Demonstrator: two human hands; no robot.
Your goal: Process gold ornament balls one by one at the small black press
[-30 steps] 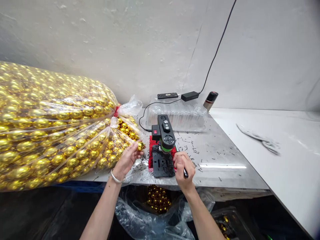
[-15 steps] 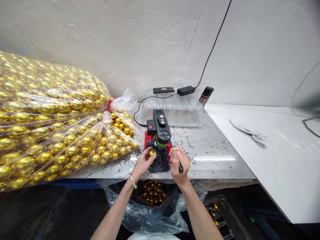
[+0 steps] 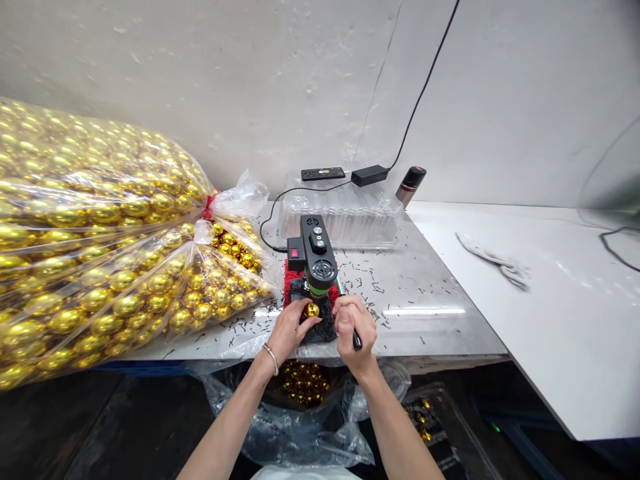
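Observation:
A small black machine (image 3: 319, 250) with a red switch stands on a red mat at the table's front edge. Below its head sits a gold ball (image 3: 312, 310), with the thumb and fingers of my left hand (image 3: 290, 330) around its left and front sides. My right hand (image 3: 356, 330) is closed round the black-ended lever (image 3: 357, 340) at the machine's right side. Under the table edge, more gold balls (image 3: 305, 383) lie in an open plastic bag (image 3: 295, 437).
Large clear bags of gold balls (image 3: 100, 267) fill the left. Behind the machine are a clear plastic tray (image 3: 345, 220), a black adapter (image 3: 369, 175), a remote (image 3: 323, 173) and a bottle (image 3: 411, 185). Gloves (image 3: 495, 261) lie right. Black shavings litter the metal tabletop (image 3: 430, 333).
The gold ball at my left hand has moved slightly right, under the machine's head. My left thumb now reaches in front of it. The whole view has shifted a little.

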